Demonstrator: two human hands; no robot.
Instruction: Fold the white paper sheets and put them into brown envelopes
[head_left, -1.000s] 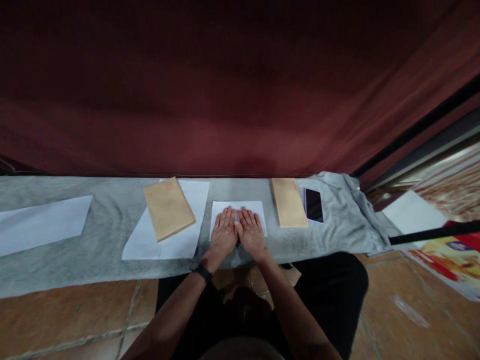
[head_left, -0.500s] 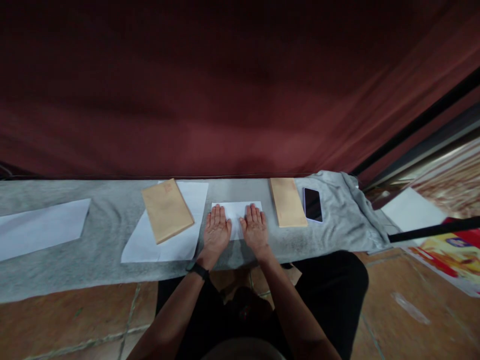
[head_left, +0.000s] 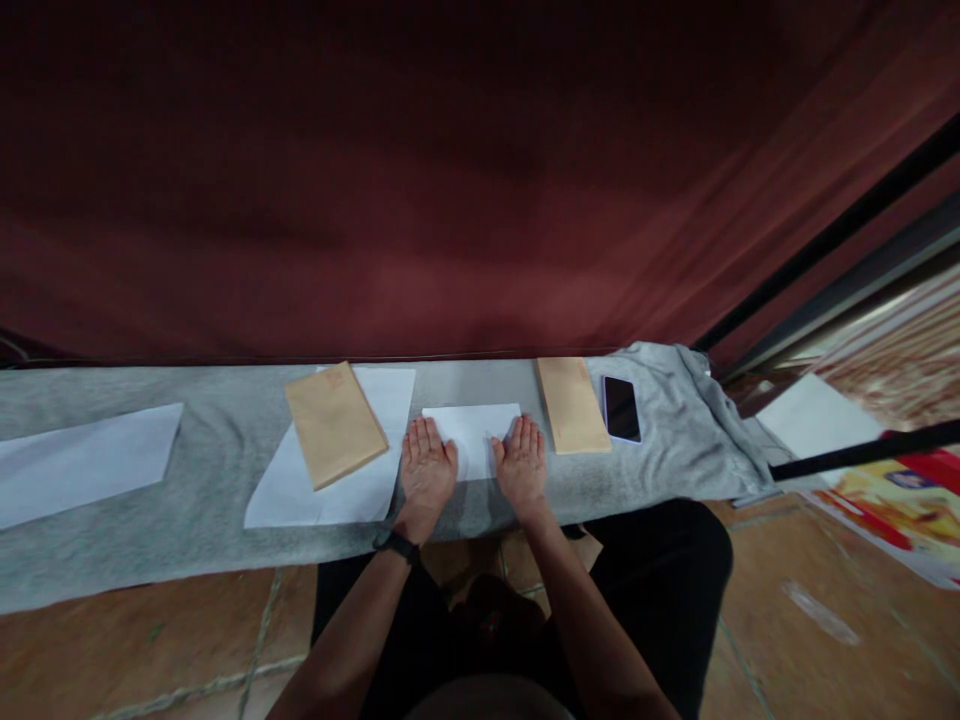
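A small white sheet of paper (head_left: pixel 474 440), possibly folded, lies flat on the grey cloth (head_left: pixel 217 500) in front of me. At its left edge rests my left hand (head_left: pixel 428 465), palm down with the fingers stretched out. My right hand (head_left: pixel 522 462) lies the same way at the right edge, thumb toward the paper. Neither hand grips anything. Left of my hands, a brown envelope (head_left: pixel 335 425) sits askew on larger white sheets (head_left: pixel 281 500). Just right of my right hand is a second pile of brown envelopes (head_left: pixel 574 405).
A phone (head_left: pixel 622 408) lies beside the right-hand envelopes. Another white sheet (head_left: pixel 90 462) is at the far left. A dark red curtain (head_left: pixel 450 300) hangs along the cloth's back edge. At the right, a black bar (head_left: pixel 862 452) crosses near a colourful printed package (head_left: pixel 900 505).
Both hands have slid outward, apart from each other, so more of the small white paper shows between them. The envelopes and phone stay in place on the cloth.
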